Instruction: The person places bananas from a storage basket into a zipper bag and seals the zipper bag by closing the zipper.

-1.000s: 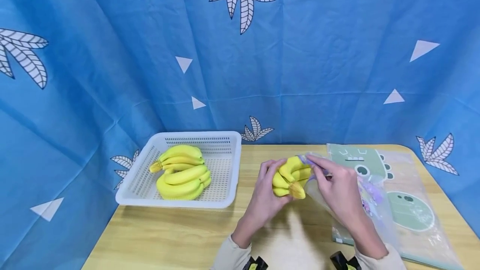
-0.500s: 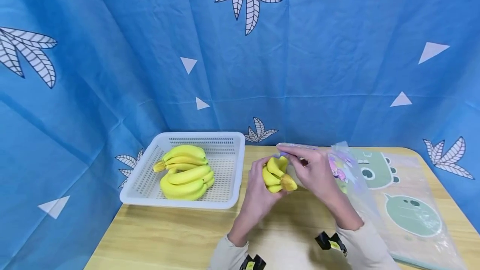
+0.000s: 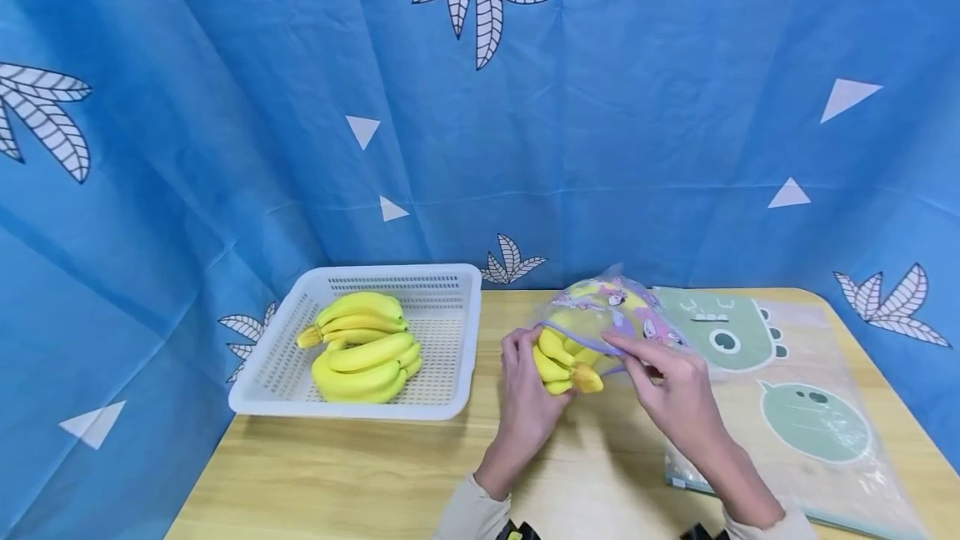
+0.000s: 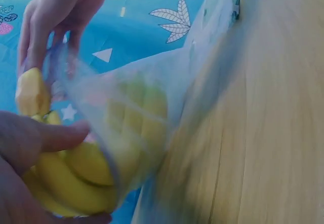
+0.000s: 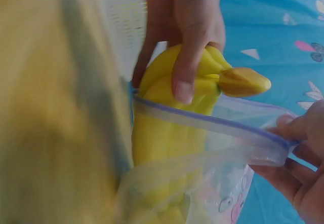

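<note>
My left hand (image 3: pixel 528 398) grips a bunch of yellow bananas (image 5: pixel 169 127) near its brown stem end. The far part of the bunch lies inside a clear zip bag (image 3: pixel 600 307) with a purple-edged mouth and pink cartoon prints. In the right wrist view the left thumb presses on the bananas just outside the bag's mouth. My right hand (image 3: pixel 678 390) pinches the purple rim of the bag at the right side and holds the mouth apart from the stem. In the left wrist view the bag's film (image 4: pixel 136 112) wraps over the banana tips.
A white plastic basket (image 3: pixel 442 412) with two bunches of bananas (image 3: pixel 367 369) stands at the left of the wooden table (image 3: pixel 337 473). Flat clear bags with green dinosaur prints (image 3: pixel 817 423) lie at the right. A blue patterned curtain (image 3: pixel 637 107) hangs behind.
The bag has come over the far end of the bananas and now covers much of the bunch. My right hand moved left, then back right along the rim; my left hand keeps its grip.
</note>
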A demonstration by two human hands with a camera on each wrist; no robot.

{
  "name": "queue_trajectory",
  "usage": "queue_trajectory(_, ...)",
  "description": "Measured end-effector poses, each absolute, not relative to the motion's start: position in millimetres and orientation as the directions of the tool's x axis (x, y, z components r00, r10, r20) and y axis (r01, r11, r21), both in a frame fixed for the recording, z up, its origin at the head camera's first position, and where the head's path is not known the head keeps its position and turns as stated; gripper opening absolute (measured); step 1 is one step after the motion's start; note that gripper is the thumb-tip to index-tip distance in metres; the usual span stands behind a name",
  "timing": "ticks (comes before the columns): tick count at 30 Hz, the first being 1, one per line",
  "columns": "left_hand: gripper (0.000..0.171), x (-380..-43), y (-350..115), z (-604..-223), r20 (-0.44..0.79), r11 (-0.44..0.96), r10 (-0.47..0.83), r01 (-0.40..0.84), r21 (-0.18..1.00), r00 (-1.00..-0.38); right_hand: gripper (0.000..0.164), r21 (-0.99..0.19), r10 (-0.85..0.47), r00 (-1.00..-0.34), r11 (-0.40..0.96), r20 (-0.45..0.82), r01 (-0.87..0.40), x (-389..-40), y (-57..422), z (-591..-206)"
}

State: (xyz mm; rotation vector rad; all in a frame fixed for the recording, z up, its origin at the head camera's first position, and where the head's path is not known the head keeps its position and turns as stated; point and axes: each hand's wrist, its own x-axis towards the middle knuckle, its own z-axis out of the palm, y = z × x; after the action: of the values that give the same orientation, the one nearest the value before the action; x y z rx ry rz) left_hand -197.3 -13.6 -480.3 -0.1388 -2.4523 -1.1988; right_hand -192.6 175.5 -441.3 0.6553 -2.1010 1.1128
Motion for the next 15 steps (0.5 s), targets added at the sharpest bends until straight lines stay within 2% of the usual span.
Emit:
queue_trajectory(4,0.101,-195,-8,-487,0.318,0.584,0.002,0.260,0.769,-0.948,0.043,-0.497,-0.100,-0.679,0.605,0.727,-0.622,-177,191,-450)
queue_trajectory(9,0.104,-195,-10,-495,0.162,0.495,0.109,0.195,0.847,-0.981,0.038,-0.532,-0.069,-0.794,0.707,0.604,-0.466,-167,200,-457)
queue_trajectory(11,0.101,-197,-16,-495,0.080,0.345,0.142,0.125,0.930,-0.987,0.034,-0.534,-0.067,-0.827,0.734,0.558,-0.420,-167,199,-459)
queue_trajectory(13,0.097,-199,-22,-494,-0.013,0.124,0.178,0.009,0.992,-0.984,0.030,-0.533,-0.069,-0.848,0.750,0.526,-0.392,-166,197,-461)
queue_trajectory(15,0.094,-201,-27,-491,-0.093,-0.101,0.214,-0.116,0.988,-0.972,0.027,-0.530,-0.068,-0.860,0.762,0.506,-0.372,-164,196,-462)
